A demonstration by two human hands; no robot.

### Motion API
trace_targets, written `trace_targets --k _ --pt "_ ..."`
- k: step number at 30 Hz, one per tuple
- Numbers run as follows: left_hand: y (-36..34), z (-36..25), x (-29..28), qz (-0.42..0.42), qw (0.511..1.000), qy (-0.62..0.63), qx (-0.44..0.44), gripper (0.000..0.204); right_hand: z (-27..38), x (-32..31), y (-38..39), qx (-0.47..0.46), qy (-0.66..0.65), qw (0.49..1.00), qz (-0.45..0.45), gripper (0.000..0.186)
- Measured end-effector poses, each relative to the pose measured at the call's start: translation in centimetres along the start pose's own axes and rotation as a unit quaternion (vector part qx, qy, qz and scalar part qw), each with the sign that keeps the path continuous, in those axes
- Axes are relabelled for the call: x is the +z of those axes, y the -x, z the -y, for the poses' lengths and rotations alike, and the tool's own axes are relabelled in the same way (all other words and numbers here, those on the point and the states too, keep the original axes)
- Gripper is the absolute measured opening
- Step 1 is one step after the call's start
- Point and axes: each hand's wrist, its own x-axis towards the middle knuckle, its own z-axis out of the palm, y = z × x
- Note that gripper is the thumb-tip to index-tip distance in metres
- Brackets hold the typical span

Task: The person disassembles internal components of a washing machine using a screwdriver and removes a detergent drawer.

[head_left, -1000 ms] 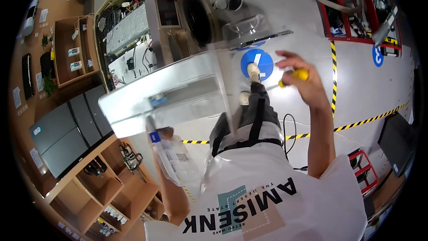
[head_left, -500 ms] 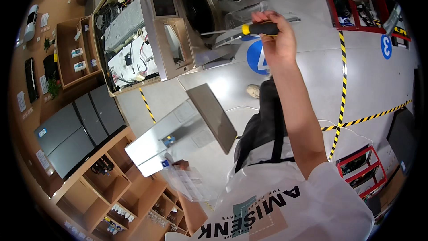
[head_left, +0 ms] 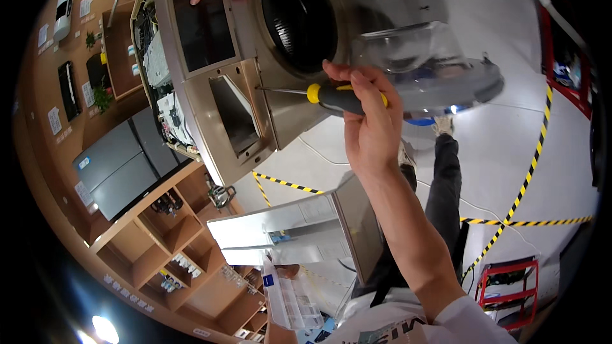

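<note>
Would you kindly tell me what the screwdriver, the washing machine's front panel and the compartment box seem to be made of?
Screwdriver: thin grey shaft with a metallic look, probably steel; black and yellow handle, likely plastic or rubber.
Front panel: smooth champagne sheen; metal or metallic-painted plastic, I cannot tell which.
Compartment box: likely clear, glossy plastic, being see-through with small highlights.

Lower left: wooden cubby shelving (head_left: 132, 243), small goods in some compartments. Left: grey multi-door cabinet (head_left: 120, 171). Upper left: brown wall (head_left: 42, 89) with white rounded device (head_left: 62, 16), pale labels, green plant (head_left: 102, 98). Right: black-and-yellow tape (head_left: 539, 146) crossing on grey floor (head_left: 491, 156). Lower right: red-framed rack (head_left: 508, 297). Lower-left edge: bright lamp (head_left: 105, 329).
</note>
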Motion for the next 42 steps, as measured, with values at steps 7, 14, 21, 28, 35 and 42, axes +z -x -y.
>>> trace_targets --k 7,14,21,28,35,42 --pt "-2.8 1.5 3.5 -0.074 0.996 -0.032 -0.049 0.061 0.1 -2.1 -0.4 -0.11 0.355 0.92 0.122 0.021" --pt "-3.6 2.4 5.4 -0.135 0.987 -0.042 -0.075 0.062 1.7 -2.2 -0.1 -0.056 0.499 0.834 0.228 0.044" --pt "-2.8 3.9 5.6 -0.17 0.982 -0.028 -0.073 0.062 3.9 -3.6 3.0 -0.009 0.54 0.82 0.189 0.053" --pt "-1.7 3.7 4.5 -0.172 0.982 -0.015 -0.075 0.063 2.8 -4.5 6.1 0.036 0.523 0.836 0.163 0.056" --pt "-1.2 3.5 4.1 -0.173 0.982 -0.022 -0.073 0.064 1.8 -4.3 6.4 -0.024 0.5 0.826 0.259 0.045" --pt "-1.6 2.8 2.5 -0.159 0.984 -0.036 -0.078 0.064 0.3 -4.1 7.6 -0.033 0.446 0.856 0.261 0.037"
